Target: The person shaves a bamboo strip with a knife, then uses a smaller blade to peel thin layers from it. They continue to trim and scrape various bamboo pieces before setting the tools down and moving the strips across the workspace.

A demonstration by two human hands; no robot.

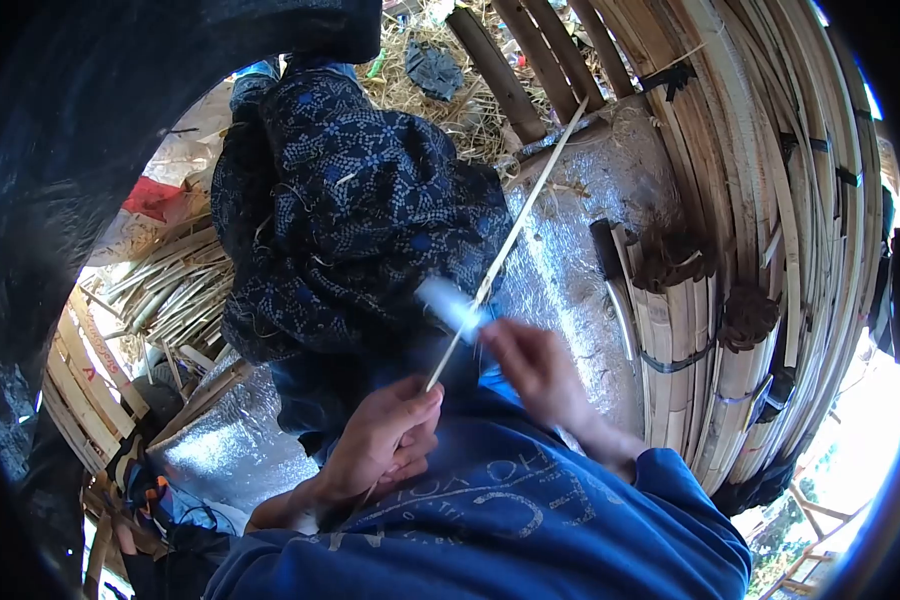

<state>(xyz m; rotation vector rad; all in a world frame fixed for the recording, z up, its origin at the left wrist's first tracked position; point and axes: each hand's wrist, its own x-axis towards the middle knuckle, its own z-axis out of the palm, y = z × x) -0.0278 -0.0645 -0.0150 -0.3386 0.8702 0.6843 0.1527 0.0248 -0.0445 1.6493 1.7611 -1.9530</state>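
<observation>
My left hand [395, 437], in front of the blue shirt, pinches a long thin bamboo strip [518, 228] between thumb and fingers. The strip slants up and away to the right, its far end near some upright slats. Closed around a knife, my right hand [540, 368] is smeared by motion. The pale, blurred knife blade [448, 303] crosses the strip a little beyond my left hand; the handle is hidden in my fist. Under the strip, a dark blue patterned cloth [370, 200] covers my legs.
Tied bundles of bamboo slats [680, 330] stand at the right, beside a black-handled knife [612, 275]. Silvery sheeting [580, 250] covers the floor. Thin sticks [175, 290] are heaped at the left, and shavings [480, 110] litter the ground ahead.
</observation>
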